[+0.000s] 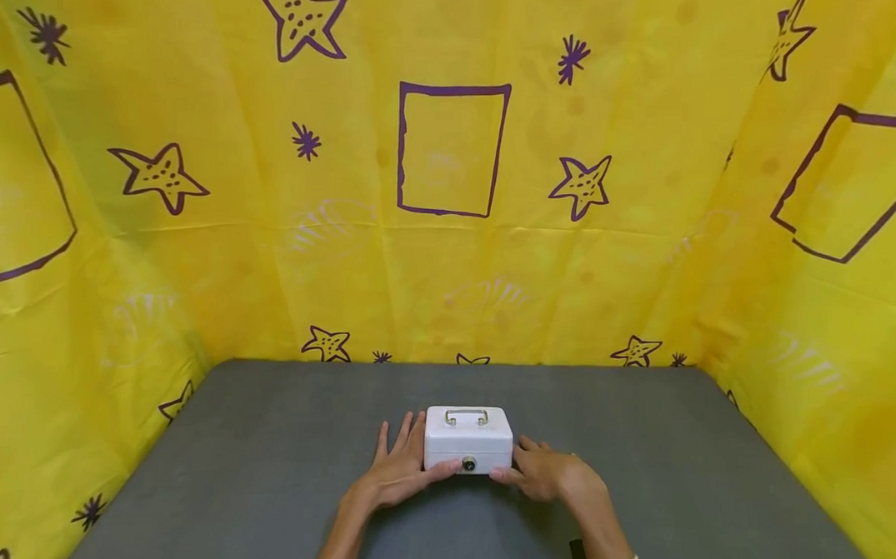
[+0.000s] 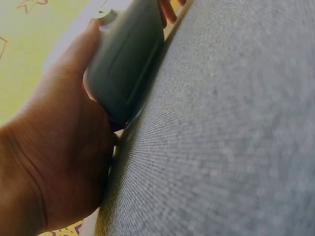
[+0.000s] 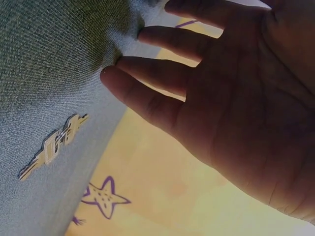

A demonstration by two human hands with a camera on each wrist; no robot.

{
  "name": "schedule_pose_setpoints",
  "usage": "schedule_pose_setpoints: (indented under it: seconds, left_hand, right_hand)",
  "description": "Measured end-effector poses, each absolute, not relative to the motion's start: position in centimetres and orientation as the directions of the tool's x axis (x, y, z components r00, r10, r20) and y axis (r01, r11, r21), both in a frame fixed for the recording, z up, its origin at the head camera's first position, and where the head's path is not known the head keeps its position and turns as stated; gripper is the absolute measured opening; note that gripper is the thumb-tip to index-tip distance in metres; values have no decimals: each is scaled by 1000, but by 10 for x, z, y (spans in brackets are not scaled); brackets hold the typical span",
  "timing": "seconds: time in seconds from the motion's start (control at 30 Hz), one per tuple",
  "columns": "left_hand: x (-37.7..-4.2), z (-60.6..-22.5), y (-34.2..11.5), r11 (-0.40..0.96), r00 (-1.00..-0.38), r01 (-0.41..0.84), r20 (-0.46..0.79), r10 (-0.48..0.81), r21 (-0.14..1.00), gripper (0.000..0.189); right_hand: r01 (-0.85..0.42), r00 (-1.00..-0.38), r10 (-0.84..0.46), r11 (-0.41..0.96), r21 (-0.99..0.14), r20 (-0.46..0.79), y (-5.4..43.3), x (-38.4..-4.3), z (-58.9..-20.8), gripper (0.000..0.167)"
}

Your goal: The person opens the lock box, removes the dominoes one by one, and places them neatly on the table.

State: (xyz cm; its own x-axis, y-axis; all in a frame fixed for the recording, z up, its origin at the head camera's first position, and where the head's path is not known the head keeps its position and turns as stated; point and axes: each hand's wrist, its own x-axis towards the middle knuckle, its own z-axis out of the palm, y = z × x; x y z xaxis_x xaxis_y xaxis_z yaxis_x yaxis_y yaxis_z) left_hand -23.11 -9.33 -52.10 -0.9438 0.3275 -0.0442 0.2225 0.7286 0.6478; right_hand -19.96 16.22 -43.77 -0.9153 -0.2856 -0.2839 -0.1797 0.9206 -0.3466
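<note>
A white metal cash box with a top handle and a round lock on its front is on the grey cloth surface. My left hand holds its left side, fingers spread and thumb across the front beside the lock. The left wrist view shows a shaded box panel with a recessed rectangle; I cannot tell whether it is the underside. On the other side, my right hand has its thumb at the lower front corner. Its fingers are straight and spread, tips near the cloth.
Linked keys lie on the cloth beside my right hand in the right wrist view; I cannot make them out from the head. Yellow curtains with purple drawings enclose the grey table at the back and both sides.
</note>
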Motion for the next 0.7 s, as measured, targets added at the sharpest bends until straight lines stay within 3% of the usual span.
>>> schedule_pose_setpoints:
  seconds: [0.43,0.7]
  left_hand:
    - [-218,-502,-84,763,-943,236,-48,330,602,112]
    - [-219,-502,-83,771,-944,219,-69,321,598,114]
  right_hand:
    - [-229,-926,-316,904,-360,-205,162,-201,-438,33]
    - [-262,-922,-343,894,-364,-179,162,-202,-439,34]
